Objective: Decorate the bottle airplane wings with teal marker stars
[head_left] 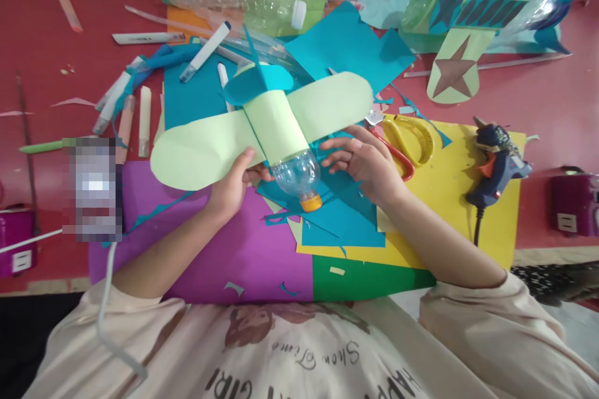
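Over the blue paper (344,234), the left hand (231,190) is pinching the plastic-bottle airplane (277,128) by its pale-green paper wing (201,149); the right hand (367,165) is hovering beside the bottle's clear shoulder (296,173), loosely curled, holding nothing. If that one grip is bearing the weight, the wing could be creasing at its root; the nearby scissors (388,131) — handles beside the right hand — could be snagging it.
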A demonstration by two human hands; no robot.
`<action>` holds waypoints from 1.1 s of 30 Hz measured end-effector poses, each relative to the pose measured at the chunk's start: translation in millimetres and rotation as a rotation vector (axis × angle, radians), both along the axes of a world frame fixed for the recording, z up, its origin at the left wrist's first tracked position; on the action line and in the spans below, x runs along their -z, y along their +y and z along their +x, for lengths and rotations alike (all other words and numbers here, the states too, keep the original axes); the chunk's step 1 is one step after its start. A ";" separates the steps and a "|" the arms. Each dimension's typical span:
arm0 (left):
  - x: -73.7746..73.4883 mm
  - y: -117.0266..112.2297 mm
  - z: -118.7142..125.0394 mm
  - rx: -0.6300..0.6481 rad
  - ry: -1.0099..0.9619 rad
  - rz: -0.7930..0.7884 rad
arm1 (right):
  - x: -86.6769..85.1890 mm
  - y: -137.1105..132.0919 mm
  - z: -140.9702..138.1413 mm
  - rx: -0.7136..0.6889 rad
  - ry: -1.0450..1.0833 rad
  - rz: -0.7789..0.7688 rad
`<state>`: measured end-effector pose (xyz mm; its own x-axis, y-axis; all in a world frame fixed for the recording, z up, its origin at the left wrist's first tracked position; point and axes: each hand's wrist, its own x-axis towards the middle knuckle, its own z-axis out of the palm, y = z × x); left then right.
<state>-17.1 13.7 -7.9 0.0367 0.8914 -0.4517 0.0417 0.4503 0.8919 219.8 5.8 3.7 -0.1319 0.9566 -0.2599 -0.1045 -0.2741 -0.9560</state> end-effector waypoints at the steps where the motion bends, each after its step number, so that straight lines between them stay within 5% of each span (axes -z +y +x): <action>1: -1.2 1.1 0.5 -0.032 -0.006 0.006 | 1.0 0.4 1.3 0.017 -0.052 0.042; 7: 0.5 6.3 0.6 -0.175 -0.097 0.158 | 3.1 2.5 8.9 0.097 -0.431 0.263; 13: 8.8 10.0 -3.4 -0.249 -0.046 0.297 | -1.6 3.2 10.3 0.265 -0.549 0.395; 17: 9.5 10.7 -5.0 -0.257 -0.107 0.342 | 0.1 3.1 13.3 0.192 -0.656 0.514; 23: 4.9 4.5 0.4 0.013 -0.125 0.387 | 9.8 10.5 19.9 -0.060 -0.952 0.540; 29: -10.0 -16.5 0.2 0.583 0.213 0.751 | 20.8 17.3 23.8 -0.134 -0.995 0.511; 33: -17.7 -18.2 -13.6 0.641 0.378 0.976 | 24.8 18.9 25.8 -0.138 -1.008 0.512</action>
<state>-30.6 -4.5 9.8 0.6041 0.7307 0.3180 0.3388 -0.5967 0.7274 245.6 24.6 -21.1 -0.1970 0.9742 0.1097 0.7758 0.2234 -0.5901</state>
